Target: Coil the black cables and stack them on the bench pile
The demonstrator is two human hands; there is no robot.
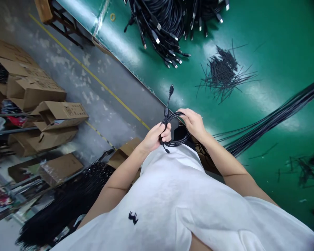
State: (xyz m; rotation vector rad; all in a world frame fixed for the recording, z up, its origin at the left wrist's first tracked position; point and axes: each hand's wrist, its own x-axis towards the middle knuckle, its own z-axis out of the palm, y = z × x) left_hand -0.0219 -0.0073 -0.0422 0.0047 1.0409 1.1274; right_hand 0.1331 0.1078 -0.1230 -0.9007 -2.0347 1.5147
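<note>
In front of my white shirt, a black cable [178,142] is wound into a round coil of several turns. My left hand [158,136] is closed round the coil's left side, fingers wrapped over the strands. One cable end, with a thick sleeve and a plug [171,90], sticks up above this hand; another short end hangs just below it. At the coil's upper right, my right hand [192,122] pinches the loops between thumb and fingers. The coil is held off the table, close to its edge.
On the green table [277,45] lie bundles of coiled cables [159,28], a pile of short black ties [222,69] and a long bunch of cables [277,118] at the right. Cardboard boxes [60,115] and a rack holding black cables [65,202] stand to the left.
</note>
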